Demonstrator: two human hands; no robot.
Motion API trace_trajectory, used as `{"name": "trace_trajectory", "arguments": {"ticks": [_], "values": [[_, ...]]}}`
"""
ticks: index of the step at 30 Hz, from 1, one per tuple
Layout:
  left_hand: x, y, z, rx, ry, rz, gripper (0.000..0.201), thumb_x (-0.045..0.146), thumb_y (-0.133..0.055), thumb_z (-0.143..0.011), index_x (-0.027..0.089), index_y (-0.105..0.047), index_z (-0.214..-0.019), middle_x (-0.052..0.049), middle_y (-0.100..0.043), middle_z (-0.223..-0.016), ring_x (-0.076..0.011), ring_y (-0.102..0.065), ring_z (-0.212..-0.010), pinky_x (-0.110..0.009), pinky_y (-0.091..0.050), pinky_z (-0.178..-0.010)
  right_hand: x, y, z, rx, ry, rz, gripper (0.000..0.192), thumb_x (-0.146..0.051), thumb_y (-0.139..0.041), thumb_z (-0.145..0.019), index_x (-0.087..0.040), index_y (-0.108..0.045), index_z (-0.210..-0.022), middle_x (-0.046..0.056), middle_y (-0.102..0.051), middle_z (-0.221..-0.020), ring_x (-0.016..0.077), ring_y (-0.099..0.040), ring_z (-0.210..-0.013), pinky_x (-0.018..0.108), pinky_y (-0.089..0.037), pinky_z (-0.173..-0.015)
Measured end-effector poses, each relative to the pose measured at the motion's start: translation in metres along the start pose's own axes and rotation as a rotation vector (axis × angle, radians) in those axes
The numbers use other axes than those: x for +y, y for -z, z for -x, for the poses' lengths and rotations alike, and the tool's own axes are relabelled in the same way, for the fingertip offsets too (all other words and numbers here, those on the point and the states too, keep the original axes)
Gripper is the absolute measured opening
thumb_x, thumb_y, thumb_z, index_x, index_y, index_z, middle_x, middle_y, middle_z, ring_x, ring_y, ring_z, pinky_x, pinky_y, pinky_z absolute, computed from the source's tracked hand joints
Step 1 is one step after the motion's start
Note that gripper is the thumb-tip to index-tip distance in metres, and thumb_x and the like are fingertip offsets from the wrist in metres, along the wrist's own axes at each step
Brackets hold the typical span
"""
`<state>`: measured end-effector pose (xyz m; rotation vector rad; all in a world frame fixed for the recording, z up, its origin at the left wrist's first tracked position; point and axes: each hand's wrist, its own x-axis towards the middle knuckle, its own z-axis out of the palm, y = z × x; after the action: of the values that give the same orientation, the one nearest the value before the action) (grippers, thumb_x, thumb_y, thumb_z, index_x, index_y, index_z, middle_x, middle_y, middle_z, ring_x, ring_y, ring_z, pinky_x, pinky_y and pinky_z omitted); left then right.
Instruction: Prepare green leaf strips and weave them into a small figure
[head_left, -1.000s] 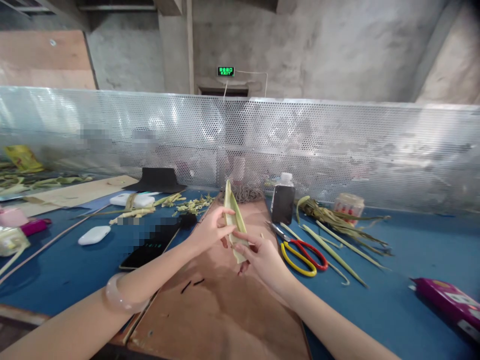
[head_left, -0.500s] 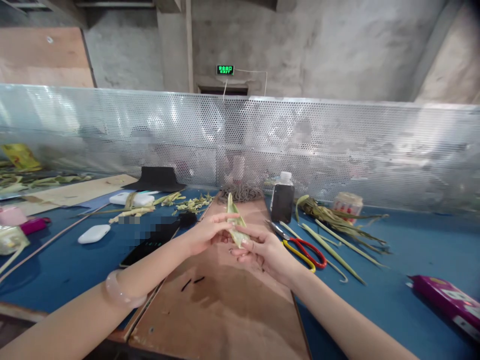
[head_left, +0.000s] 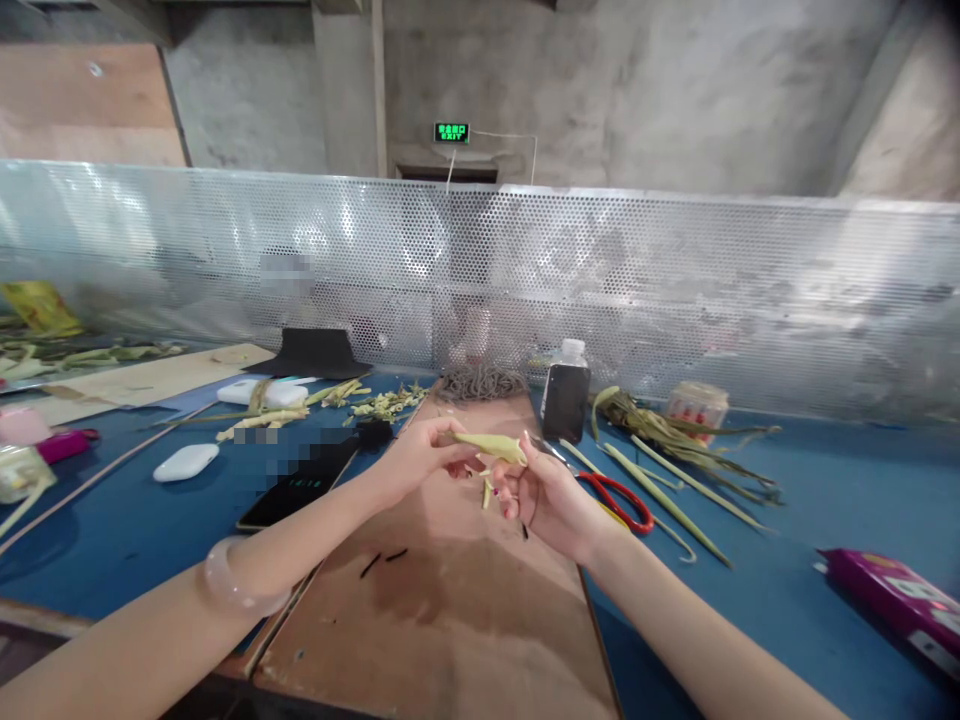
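Note:
A pale green folded leaf strip [head_left: 489, 446] lies crosswise between both hands, above the brown board [head_left: 442, 620]. My left hand [head_left: 424, 457] pinches its left end with thumb and fingers. My right hand [head_left: 546, 497] grips its right end, and a short tail of leaf hangs below the fingers. A pale bangle [head_left: 229, 585] sits on my left wrist.
Red and yellow scissors [head_left: 611, 497] lie right of my right hand, beside long green leaf strips [head_left: 675, 460] and a dark bottle [head_left: 565, 396]. A phone [head_left: 296, 487] and white cases [head_left: 185, 462] lie left on the blue table [head_left: 787, 590]. A purple box [head_left: 892, 593] sits far right. A perforated metal screen [head_left: 675, 290] stands behind.
The leaf piece stood upright a second ago; both hands have folded and turned it until it lies nearly level. The hands moved slightly up and apart.

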<state>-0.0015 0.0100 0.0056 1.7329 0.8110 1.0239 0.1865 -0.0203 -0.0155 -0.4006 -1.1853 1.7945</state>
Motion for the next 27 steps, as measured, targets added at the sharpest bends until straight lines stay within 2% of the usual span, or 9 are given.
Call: {"name": "trace_trajectory", "arguments": {"ticks": [3,5,7,8,10,16,21,24,27], "values": [[0.0,0.003,-0.001,0.07,-0.023,-0.082,0.022,0.035,-0.065,-0.078,0.015,-0.055,-0.074,-0.002,-0.07,-0.064,-0.0098,-0.059,-0.052,-0.021,-0.045,-0.054,0.0,-0.006,0.003,0.145,0.135,0.33,0.039,-0.051,-0.042,-0.089,-0.016,-0.059,-0.087,0.002,-0.058,-0.073,0.0107,-0.053,-0.054,0.022,-0.047,-0.048],[0.002,0.005,-0.001,0.113,-0.041,-0.169,0.024,0.036,-0.064,-0.078,0.016,-0.055,-0.072,-0.003,-0.07,-0.061,-0.0089,-0.057,-0.046,-0.018,-0.042,-0.047,-0.001,-0.007,0.006,0.328,0.347,0.724,0.039,-0.049,-0.038,-0.091,-0.016,-0.059,-0.091,0.004,-0.058,-0.077,0.0129,-0.054,-0.059,0.025,-0.048,-0.054],[0.005,0.006,0.0,0.161,-0.065,-0.258,0.024,0.038,-0.064,-0.079,0.016,-0.055,-0.071,-0.002,-0.069,-0.059,-0.0079,-0.055,-0.041,-0.017,-0.039,-0.042,-0.002,-0.006,0.008,0.453,0.543,1.088,0.035,-0.044,-0.04,-0.091,-0.016,-0.058,-0.103,0.007,-0.058,-0.088,0.0155,-0.056,-0.07,0.029,-0.048,-0.066],[0.006,0.006,0.0,0.181,-0.075,-0.293,0.025,0.038,-0.064,-0.078,0.016,-0.056,-0.071,-0.002,-0.069,-0.058,-0.0076,-0.054,-0.04,-0.017,-0.04,-0.042,-0.001,-0.004,0.008,0.476,0.605,1.217,0.035,-0.041,-0.042,-0.09,-0.016,-0.056,-0.11,0.009,-0.058,-0.093,0.0167,-0.057,-0.075,0.03,-0.048,-0.071],[0.005,0.005,0.001,0.19,-0.074,-0.335,0.026,0.039,-0.064,-0.078,0.016,-0.056,-0.071,-0.001,-0.068,-0.057,-0.0078,-0.054,-0.039,-0.017,-0.042,-0.043,0.002,-0.001,0.006,0.472,0.622,1.371,0.039,-0.038,-0.044,-0.09,-0.016,-0.05,-0.122,0.01,-0.056,-0.099,0.0178,-0.056,-0.077,0.032,-0.047,-0.074],[-0.004,0.004,0.001,0.129,-0.044,-0.323,0.022,0.039,-0.06,-0.081,0.017,-0.056,-0.077,0.0,-0.068,-0.055,-0.0084,-0.054,-0.036,-0.016,-0.037,-0.037,0.016,0.007,-0.003,0.45,0.548,1.409,0.047,-0.034,-0.041,-0.091,-0.014,-0.037,-0.133,0.007,-0.057,-0.087,0.0179,-0.055,-0.069,0.031,-0.048,-0.064],[-0.004,0.001,0.003,0.115,-0.059,-0.351,0.023,0.04,-0.058,-0.082,0.017,-0.055,-0.078,0.0,-0.068,-0.056,-0.0088,-0.055,-0.037,-0.017,-0.04,-0.039,0.016,0.009,-0.005,0.45,0.574,1.352,0.04,-0.028,-0.042,-0.09,-0.017,-0.042,-0.128,0.009,-0.06,-0.095,0.0177,-0.056,-0.072,0.031,-0.048,-0.067],[-0.001,-0.003,0.007,0.146,-0.116,-0.467,0.024,0.041,-0.056,-0.084,0.018,-0.057,-0.09,0.001,-0.067,-0.057,-0.0083,-0.054,-0.036,-0.018,-0.043,-0.041,0.013,0.007,-0.003,0.45,0.585,1.33,0.026,-0.023,-0.041,-0.089,-0.018,-0.051,-0.113,0.008,-0.061,-0.093,0.0165,-0.056,-0.071,0.029,-0.046,-0.066],[0.001,-0.006,0.01,0.18,-0.24,-0.605,0.034,0.037,-0.053,-0.086,0.022,-0.05,-0.117,0.003,-0.069,-0.066,-0.0073,-0.054,-0.037,-0.019,-0.046,-0.046,0.013,0.002,-0.002,0.464,0.607,1.354,0.014,-0.021,-0.04,-0.09,-0.019,-0.053,-0.083,0.004,-0.057,-0.078,0.0159,-0.054,-0.068,0.027,-0.044,-0.063]]}}
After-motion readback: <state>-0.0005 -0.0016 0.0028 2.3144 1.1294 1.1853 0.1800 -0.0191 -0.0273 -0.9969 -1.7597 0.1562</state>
